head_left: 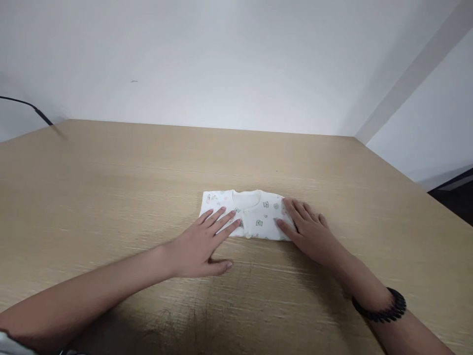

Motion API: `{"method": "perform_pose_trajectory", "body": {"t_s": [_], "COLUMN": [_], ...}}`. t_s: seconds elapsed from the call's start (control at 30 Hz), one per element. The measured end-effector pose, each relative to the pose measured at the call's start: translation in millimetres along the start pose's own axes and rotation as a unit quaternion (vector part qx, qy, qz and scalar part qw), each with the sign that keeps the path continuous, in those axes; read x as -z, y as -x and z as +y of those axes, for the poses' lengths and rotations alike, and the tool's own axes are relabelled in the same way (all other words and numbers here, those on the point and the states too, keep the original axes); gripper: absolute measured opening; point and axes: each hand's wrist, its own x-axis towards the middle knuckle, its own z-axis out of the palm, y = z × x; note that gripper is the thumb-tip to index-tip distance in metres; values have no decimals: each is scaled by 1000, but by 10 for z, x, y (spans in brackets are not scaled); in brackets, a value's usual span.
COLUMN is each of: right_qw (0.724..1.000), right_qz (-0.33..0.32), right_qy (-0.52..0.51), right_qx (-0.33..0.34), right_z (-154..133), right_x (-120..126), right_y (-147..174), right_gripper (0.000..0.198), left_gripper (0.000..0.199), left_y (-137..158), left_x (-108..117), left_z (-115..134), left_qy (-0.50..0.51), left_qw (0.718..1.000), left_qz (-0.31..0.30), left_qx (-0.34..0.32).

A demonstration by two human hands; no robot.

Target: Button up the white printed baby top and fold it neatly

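Observation:
A small white baby shirt (260,212) with printed bears lies folded into a flat rectangle on the wooden table. Its round neckline faces the far side, and a button shows at the near edge. My left hand (201,244) is spread open, with its fingertips resting on the left part of the shirt and the thumb over the table. At the shirt's right end, my right hand (308,227) lies open with its fingers and thumb on the cloth. Part of the right edge is hidden beneath those fingers.
The wooden table (148,167) reaches back to a white wall (221,74). A black cable (43,117) comes over the far left edge. Beyond the right edge is a dark object (456,192) that I cannot make out. A black coiled band (386,308) circles my right wrist.

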Motion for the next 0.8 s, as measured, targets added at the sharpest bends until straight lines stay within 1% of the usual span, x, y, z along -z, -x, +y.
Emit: {"method": "perform_pose_trajectory", "body": {"t_s": [0.07, 0.1, 0.17, 0.23, 0.27, 0.3, 0.33, 0.4, 0.47, 0.53, 0.63, 0.8], "right_qw": [1000, 1000, 999, 992, 988, 983, 977, 967, 961, 959, 959, 960], "right_qz": [-11, -4, 45, 110, 129, 136, 128, 85, 36, 2, -17, -35], "right_qy": [2, 8, 29, 41, 39, 32, 23, 3, -14, -27, -36, -47], "right_qx": [-9, -13, -7, 38, 77, 122, 167, 239, 275, 282, 279, 273], "right_z": [-25, -45, -108, -199, -252, -305, -357, -444, -495, -514, -515, -525], "right_x": [17, 26, 49, 78, 92, 105, 114, 122, 117, 107, 107, 159], "right_y": [33, 47, 67, 78, 83, 91, 103, 139, 181, 213, 229, 222], "right_gripper": [72, 72, 71, 68, 66, 65, 64, 62, 62, 63, 66, 69], "left_gripper": [86, 88, 90, 91, 91, 91, 91, 89, 86, 85, 83, 80], "left_y": [2, 3, 4, 5, 5, 3, -1, -14, -31, -47, -65, -82], "left_x": [1, -1, -7, -12, -14, -14, -13, -9, -2, 7, 29, 68], "left_z": [13, 20, 32, 36, 35, 31, 25, 11, -1, -7, -9, -7], "left_qy": [-6, -8, -12, -13, -13, -13, -12, -10, 0, 15, 32, 58], "left_qw": [1000, 1000, 1000, 1000, 1000, 1000, 1000, 1000, 999, 999, 998, 997], "left_qz": [-9, -12, -13, -9, -6, -1, 5, 21, 29, 21, 1, 18], "left_qx": [7, 10, 15, 16, 14, 11, 6, -10, -27, -40, -47, -56]}}
